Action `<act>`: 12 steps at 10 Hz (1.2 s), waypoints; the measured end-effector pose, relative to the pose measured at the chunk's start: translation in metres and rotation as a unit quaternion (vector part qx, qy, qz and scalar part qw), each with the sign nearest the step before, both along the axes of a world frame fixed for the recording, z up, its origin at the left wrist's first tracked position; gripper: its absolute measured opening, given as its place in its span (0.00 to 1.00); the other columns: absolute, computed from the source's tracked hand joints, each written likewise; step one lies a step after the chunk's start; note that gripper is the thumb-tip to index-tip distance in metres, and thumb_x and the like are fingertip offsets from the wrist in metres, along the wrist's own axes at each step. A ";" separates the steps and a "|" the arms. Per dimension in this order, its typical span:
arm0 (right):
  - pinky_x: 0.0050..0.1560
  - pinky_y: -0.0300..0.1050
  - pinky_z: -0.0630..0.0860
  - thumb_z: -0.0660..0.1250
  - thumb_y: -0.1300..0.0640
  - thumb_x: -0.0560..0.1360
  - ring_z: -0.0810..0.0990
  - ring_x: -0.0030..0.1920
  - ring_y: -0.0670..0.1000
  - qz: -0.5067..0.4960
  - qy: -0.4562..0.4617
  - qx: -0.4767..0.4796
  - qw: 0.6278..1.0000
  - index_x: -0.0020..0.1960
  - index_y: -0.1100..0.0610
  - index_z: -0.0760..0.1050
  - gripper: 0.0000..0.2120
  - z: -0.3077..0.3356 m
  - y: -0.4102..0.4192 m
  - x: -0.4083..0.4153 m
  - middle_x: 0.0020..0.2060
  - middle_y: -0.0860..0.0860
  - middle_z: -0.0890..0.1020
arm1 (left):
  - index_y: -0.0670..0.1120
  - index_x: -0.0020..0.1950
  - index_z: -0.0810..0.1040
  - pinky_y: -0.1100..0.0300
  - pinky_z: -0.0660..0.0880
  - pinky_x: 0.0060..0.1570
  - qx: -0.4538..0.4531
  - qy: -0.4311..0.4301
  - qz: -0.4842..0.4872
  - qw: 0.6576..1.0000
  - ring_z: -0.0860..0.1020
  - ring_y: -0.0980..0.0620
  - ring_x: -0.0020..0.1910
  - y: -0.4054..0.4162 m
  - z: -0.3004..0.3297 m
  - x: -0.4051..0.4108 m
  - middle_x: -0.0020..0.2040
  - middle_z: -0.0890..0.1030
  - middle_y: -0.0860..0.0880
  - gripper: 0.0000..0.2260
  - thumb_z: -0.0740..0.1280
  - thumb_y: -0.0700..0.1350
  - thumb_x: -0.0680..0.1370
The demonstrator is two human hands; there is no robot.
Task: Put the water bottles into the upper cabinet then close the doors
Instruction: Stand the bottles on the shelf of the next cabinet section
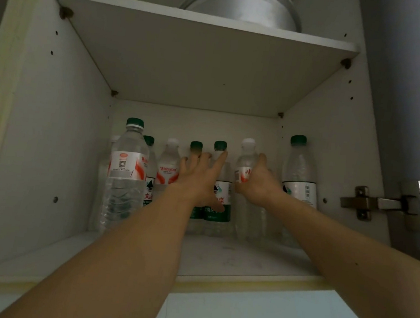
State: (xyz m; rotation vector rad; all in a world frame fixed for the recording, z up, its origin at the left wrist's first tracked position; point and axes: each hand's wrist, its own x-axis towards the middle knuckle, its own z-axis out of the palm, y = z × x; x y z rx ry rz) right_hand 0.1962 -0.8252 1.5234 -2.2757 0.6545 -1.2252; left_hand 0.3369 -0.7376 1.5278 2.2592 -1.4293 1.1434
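Bottles everywhere on the bottom shelf of the upper cabinet (52, 121), all upright in a loose row along the back. Both arms reach in from 6 o'clock.

Left hand (196, 180) is spread wide, fingers straight and fanned out, lying against the green-label bottle (218, 203) and a green-capped bottle (196, 148) just behind the fingertips. It isn't gripping anything as far as I can see.

Right hand (258, 182) is wrapped around the white-capped bottle (246, 162) with the red label, fingers curled round its body, thumb up near the shoulder. That bottle stands just at 3 o'clock of the green-label one.

Further toward 3 o'clock, near the cabinet's right wall, stands another green-capped one, the right-end bottle (299, 173). Over at 9 o'clock the tall front bottle (126, 170) with a red and white label sits closest to the camera, and a Wahaha bottle (168, 164) is between it and the left hand.

Up at 12 o'clock, a metal pot (245, 7) sits on the upper shelf (205, 21). Door hinge (370, 203) shows at 3 o'clock, door swung open.
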 end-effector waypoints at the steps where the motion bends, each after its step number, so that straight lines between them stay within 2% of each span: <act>1: 0.67 0.58 0.72 0.73 0.60 0.75 0.74 0.66 0.62 -0.006 0.063 0.017 0.998 0.79 0.49 0.28 0.57 -0.002 0.004 -0.007 0.72 0.62 0.67 | 0.56 0.80 0.33 0.36 0.43 0.74 0.003 0.005 0.010 1.000 0.45 0.39 0.79 0.000 -0.002 -0.002 0.81 0.49 0.45 0.63 0.79 0.63 0.64; 2: 0.58 0.53 0.73 0.72 0.57 0.77 0.78 0.53 0.56 0.007 0.114 0.046 0.992 0.76 0.47 0.21 0.58 -0.005 0.006 -0.013 0.68 0.59 0.70 | 0.56 0.80 0.33 0.35 0.42 0.75 0.004 0.015 0.020 1.000 0.44 0.39 0.80 -0.001 -0.002 -0.006 0.81 0.47 0.44 0.63 0.80 0.62 0.65; 3: 0.54 0.55 0.76 0.75 0.61 0.73 0.78 0.59 0.63 -0.029 0.148 -0.020 0.988 0.77 0.49 0.25 0.61 -0.010 0.005 -0.017 0.68 0.63 0.72 | 0.55 0.80 0.32 0.34 0.42 0.74 0.013 0.019 0.024 0.999 0.43 0.39 0.80 0.002 -0.003 -0.010 0.81 0.47 0.44 0.64 0.81 0.61 0.64; 5: 0.53 0.55 0.77 0.75 0.62 0.72 0.78 0.61 0.64 -0.021 0.168 -0.027 0.985 0.77 0.51 0.26 0.60 -0.012 0.005 -0.010 0.69 0.65 0.71 | 0.52 0.80 0.32 0.34 0.42 0.75 0.025 -0.027 0.067 0.997 0.45 0.37 0.80 0.004 -0.008 -0.017 0.81 0.48 0.41 0.63 0.79 0.62 0.66; 6: 0.59 0.55 0.75 0.76 0.63 0.71 0.74 0.66 0.64 -0.014 0.134 0.008 0.991 0.77 0.53 0.25 0.62 -0.012 0.001 -0.005 0.73 0.64 0.67 | 0.51 0.81 0.35 0.34 0.44 0.76 0.026 -0.058 0.101 0.993 0.48 0.36 0.79 0.002 -0.011 -0.021 0.80 0.50 0.39 0.61 0.78 0.64 0.67; 7: 0.64 0.57 0.72 0.77 0.60 0.72 0.72 0.69 0.66 -0.024 0.145 0.026 0.989 0.77 0.55 0.26 0.61 -0.011 -0.008 0.005 0.74 0.64 0.65 | 0.51 0.81 0.36 0.34 0.46 0.76 0.024 -0.085 0.138 0.986 0.49 0.36 0.79 -0.002 -0.013 -0.023 0.80 0.50 0.39 0.58 0.76 0.65 0.69; 8: 0.70 0.61 0.66 0.63 0.35 0.78 0.70 0.71 0.65 0.082 0.028 0.166 0.982 0.81 0.55 0.48 0.42 -0.008 -0.003 0.015 0.73 0.63 0.68 | 0.50 0.81 0.34 0.34 0.43 0.76 0.046 -0.090 0.174 0.980 0.44 0.36 0.80 -0.005 -0.013 -0.024 0.81 0.45 0.38 0.58 0.72 0.69 0.70; 9: 0.73 0.61 0.64 0.64 0.35 0.77 0.68 0.73 0.65 0.112 -0.029 0.259 0.959 0.80 0.60 0.51 0.44 -0.017 -0.006 0.020 0.74 0.63 0.67 | 0.49 0.81 0.33 0.33 0.42 0.76 0.060 -0.096 0.199 0.973 0.41 0.35 0.80 -0.010 -0.010 -0.027 0.82 0.42 0.38 0.57 0.70 0.69 0.71; 10: 0.73 0.61 0.64 0.74 0.53 0.75 0.66 0.73 0.67 0.046 0.010 0.149 0.988 0.80 0.62 0.37 0.53 -0.020 -0.017 0.021 0.76 0.65 0.63 | 0.48 0.81 0.32 0.34 0.44 0.76 0.058 -0.100 0.211 0.971 0.41 0.35 0.80 -0.013 -0.011 -0.031 0.82 0.42 0.38 0.56 0.70 0.68 0.73; 11: 0.74 0.57 0.65 0.54 0.38 0.83 0.70 0.71 0.63 0.064 0.036 0.171 0.983 0.81 0.56 0.48 0.35 -0.020 -0.006 0.017 0.73 0.61 0.69 | 0.47 0.81 0.32 0.35 0.45 0.76 0.054 -0.100 0.210 0.971 0.42 0.35 0.80 -0.013 -0.016 -0.033 0.82 0.43 0.37 0.56 0.69 0.68 0.73; 12: 0.67 0.57 0.69 0.65 0.49 0.81 0.72 0.68 0.64 0.005 0.068 0.126 0.990 0.81 0.59 0.39 0.42 -0.022 -0.006 0.013 0.71 0.64 0.70 | 0.47 0.81 0.33 0.35 0.46 0.76 0.055 -0.092 0.197 0.975 0.43 0.35 0.80 -0.009 -0.019 -0.033 0.81 0.43 0.37 0.55 0.70 0.66 0.73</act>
